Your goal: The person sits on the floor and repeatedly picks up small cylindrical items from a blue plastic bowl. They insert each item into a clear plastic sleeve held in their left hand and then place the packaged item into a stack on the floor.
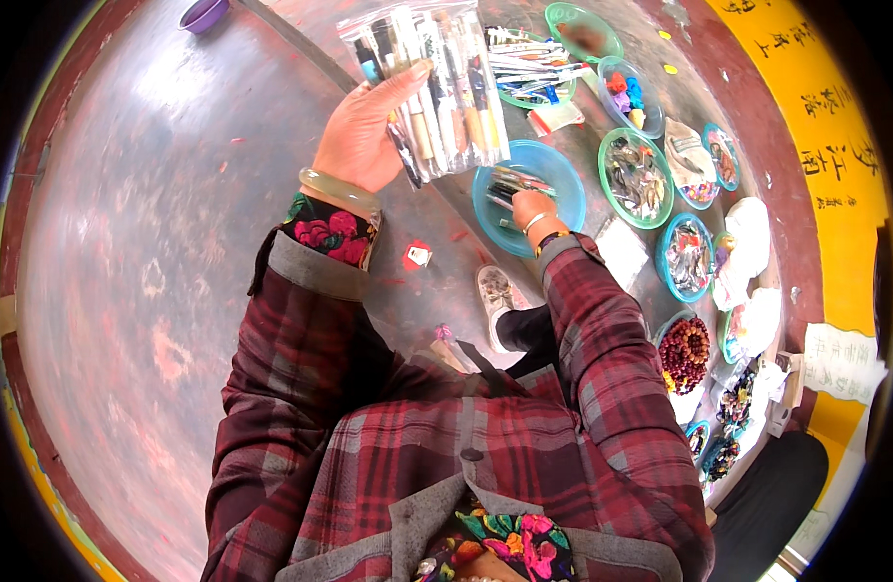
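My left hand (364,131) is raised and grips a clear plastic zip bag (437,82) filled with several pen-like sticks. A pale green bangle sits on that wrist. My right hand (532,209) reaches down into a blue plastic bowl (563,175) on the floor, its fingers among dark and coloured small items there. Whether it holds one of them I cannot tell. Both arms wear red plaid sleeves.
More bowls stand in a row at the right: a green bowl (636,175) of metallic bits, a blue bowl (687,257), a bowl of brown beads (686,351), white bags (749,233). A yellow wall (815,116) lies beyond. My shoe (495,296) and a purple bowl (204,14) are on the reddish floor.
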`<state>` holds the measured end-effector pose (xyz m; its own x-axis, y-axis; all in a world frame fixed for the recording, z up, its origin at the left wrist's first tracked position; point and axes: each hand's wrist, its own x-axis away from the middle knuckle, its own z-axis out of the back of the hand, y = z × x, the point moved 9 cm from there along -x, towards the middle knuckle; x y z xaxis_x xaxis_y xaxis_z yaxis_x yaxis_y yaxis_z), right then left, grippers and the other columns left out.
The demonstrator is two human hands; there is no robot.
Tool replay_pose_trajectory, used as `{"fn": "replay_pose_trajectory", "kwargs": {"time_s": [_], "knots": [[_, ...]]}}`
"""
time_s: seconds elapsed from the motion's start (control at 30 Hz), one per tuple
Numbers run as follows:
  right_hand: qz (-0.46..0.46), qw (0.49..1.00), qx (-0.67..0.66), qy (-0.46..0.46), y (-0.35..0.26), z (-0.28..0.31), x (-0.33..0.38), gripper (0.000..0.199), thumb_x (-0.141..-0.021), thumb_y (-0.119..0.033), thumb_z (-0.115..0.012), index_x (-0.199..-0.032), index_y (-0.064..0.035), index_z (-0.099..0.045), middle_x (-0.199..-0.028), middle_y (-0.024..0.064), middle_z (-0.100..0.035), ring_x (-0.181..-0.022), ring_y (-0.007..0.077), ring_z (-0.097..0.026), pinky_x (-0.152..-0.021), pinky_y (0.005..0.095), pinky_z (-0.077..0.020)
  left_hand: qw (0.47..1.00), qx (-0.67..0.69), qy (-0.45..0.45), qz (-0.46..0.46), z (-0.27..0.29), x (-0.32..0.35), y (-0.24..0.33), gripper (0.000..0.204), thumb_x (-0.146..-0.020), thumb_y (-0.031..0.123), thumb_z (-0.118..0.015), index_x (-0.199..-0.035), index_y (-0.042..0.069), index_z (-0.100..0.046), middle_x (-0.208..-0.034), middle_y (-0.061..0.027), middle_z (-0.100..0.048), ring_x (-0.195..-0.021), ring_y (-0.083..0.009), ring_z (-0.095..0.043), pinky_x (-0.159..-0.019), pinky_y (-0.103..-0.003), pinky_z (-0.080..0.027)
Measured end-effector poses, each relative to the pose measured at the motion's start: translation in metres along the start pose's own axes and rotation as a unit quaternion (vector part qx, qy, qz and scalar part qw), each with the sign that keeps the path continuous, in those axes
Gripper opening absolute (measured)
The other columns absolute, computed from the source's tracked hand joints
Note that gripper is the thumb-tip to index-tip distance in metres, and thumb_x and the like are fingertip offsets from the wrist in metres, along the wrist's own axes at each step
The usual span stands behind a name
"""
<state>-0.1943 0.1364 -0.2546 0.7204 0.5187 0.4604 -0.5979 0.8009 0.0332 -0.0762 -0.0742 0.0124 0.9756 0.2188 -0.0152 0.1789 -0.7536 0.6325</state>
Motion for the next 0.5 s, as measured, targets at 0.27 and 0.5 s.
{"fn": "replay_pose_trajectory", "kwargs": {"time_s": [0.27,0.5], "knots": [[-0.009,0.997,-0.071,-0.026,-0.001,-0.005,-0.008,0.021,-0.074,-0.013,-0.058,-0.093,-0.0074,-0.067,-0.104,0.0166,-0.063,-0.099,0.0299,-0.060,-0.084,0.0411,-0.0473,1.000,-0.006,-0.016,-0.004,-0.006,0.003,0.002,0.030,-0.093,0.013,-0.047,-0.119,-0.002,-0.049,-0.112,-0.0111,-0.059,-0.099,-0.0216,-0.060,-0.083,-0.037,-0.050],[0.034,0.780,-0.567,-0.262,0.006,-0.016,0.001,0.016,-0.076,-0.014,-0.066,-0.088,-0.0057,-0.060,-0.091,0.0090,-0.065,-0.082,0.0188,-0.065,-0.065,0.0264,-0.0516,1.000,0.005,0.005,-0.001,-0.008,0.003,0.002,0.024,-0.087,0.012,-0.058,-0.109,0.001,-0.056,-0.099,-0.0072,-0.063,-0.086,-0.0184,-0.063,-0.073,-0.035,-0.054]]}}
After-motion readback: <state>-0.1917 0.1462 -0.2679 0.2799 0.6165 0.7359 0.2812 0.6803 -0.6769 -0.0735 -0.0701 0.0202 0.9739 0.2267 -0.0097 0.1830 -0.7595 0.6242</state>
